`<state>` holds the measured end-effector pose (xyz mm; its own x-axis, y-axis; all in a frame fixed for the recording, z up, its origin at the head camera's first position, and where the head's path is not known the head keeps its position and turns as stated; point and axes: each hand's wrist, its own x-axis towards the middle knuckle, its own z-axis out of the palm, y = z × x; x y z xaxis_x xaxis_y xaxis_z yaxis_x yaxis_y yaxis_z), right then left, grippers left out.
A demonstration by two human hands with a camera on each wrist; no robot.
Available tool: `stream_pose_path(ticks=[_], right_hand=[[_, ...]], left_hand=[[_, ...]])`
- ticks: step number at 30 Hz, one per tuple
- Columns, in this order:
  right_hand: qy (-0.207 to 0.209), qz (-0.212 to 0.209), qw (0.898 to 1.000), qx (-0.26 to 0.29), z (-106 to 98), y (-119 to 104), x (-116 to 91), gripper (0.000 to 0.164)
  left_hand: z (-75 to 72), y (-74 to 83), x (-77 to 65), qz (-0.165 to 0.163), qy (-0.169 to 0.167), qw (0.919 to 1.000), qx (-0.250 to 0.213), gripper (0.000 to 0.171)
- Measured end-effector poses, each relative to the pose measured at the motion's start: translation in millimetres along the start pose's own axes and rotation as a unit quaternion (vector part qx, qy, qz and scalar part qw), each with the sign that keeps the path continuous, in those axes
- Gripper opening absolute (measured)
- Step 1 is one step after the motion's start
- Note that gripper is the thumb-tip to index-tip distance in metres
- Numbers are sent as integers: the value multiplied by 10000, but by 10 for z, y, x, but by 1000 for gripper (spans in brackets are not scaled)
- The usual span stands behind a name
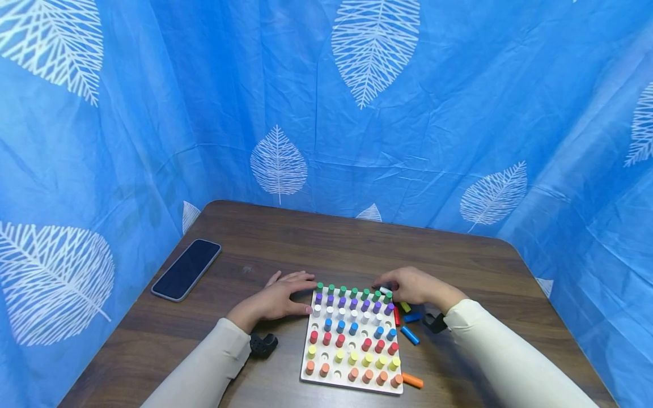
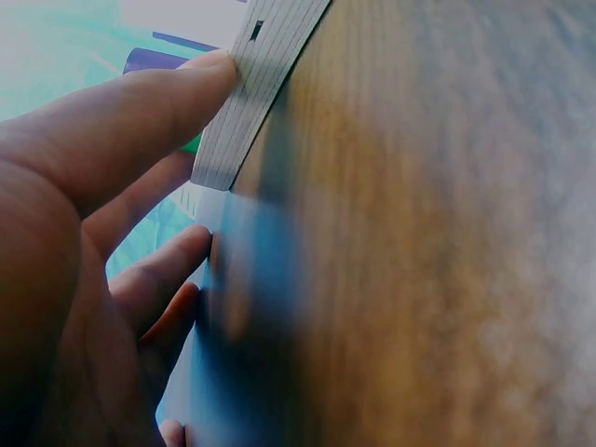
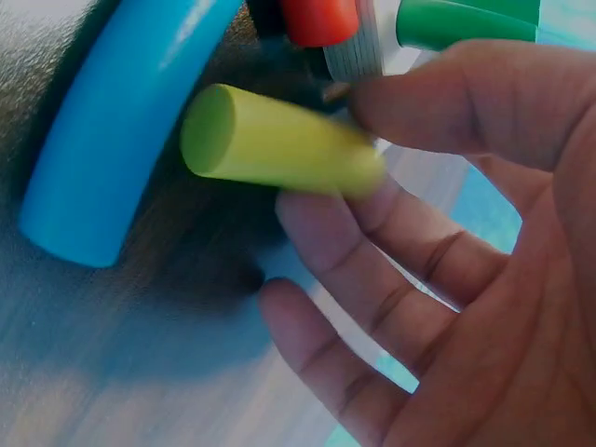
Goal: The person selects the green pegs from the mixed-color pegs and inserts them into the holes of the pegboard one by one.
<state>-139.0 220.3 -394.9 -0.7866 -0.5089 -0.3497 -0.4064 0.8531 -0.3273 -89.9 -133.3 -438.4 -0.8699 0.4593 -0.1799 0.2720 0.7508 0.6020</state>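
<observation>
A pale wooden pegboard (image 1: 344, 385) stands in front of the person, with rows of coloured pegs upright in it. Beside its far left corner lies the left hand (image 1: 280, 297), fingers spread. Its thumb (image 2: 200, 84) touches the board's side edge. The right hand (image 1: 413, 286) reaches over loose pegs at the far right corner, fingers slightly bent and apart. A white peg (image 1: 386, 290) shows between its thumb and forefinger. A yellow peg (image 3: 270, 140) lies close before the fingertips, its far end blurred. A green peg (image 3: 456, 23) stands in the board near the thumb.
Right of the board lie a red peg (image 1: 397, 316), two blue pegs (image 1: 410, 335) and an orange peg (image 1: 412, 380). A phone (image 1: 186, 270) rests at the table's left. Blue leaf-print curtains (image 1: 336, 141) hang round the wooden table (image 1: 285, 238).
</observation>
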Motion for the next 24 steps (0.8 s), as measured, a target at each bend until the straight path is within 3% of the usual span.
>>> stream_pose_path(ticks=[16,24], right_hand=[[523,167,9975,441,-8,51,-18,25],[828,252,9958,292,-94,72,-67,22]], left_hand=[[1,3,-2,19,-24,10000,-8,64],[-3,15,-8,7,-31,10000,-11,64]])
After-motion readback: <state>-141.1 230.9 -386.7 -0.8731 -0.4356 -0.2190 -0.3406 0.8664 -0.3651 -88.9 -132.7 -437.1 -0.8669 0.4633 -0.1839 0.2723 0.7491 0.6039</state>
